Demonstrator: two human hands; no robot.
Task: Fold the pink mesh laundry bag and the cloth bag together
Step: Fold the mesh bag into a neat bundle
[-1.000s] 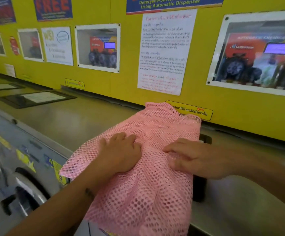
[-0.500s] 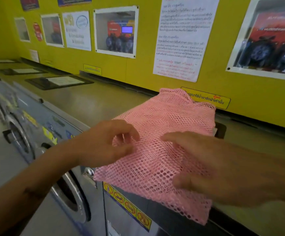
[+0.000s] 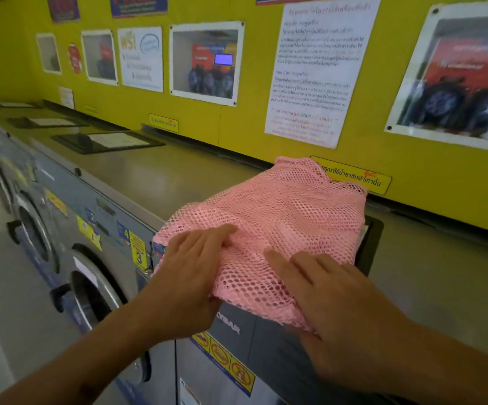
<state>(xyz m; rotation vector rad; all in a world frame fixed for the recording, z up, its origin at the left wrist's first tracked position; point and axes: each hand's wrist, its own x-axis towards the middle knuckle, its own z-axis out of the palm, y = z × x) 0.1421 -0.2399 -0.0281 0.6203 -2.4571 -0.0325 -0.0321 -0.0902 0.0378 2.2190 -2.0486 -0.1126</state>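
One pink mesh bag (image 3: 278, 229), folded over, on the worktop (image 3: 155, 176) atop the washers, near edge hanging past the front. A sliver of white cloth (image 3: 364, 229) at its right edge. Two hands on it: left hand (image 3: 190, 276) gripping the near-left corner, fingers (image 3: 222, 232) curled over the mesh; right hand (image 3: 333, 302) flat on the near-right part, fingers (image 3: 283, 261) extended, holding nothing. Three washer doors (image 3: 91, 293) visible to the left. Yellow wall (image 3: 237, 124) behind, posters on it.
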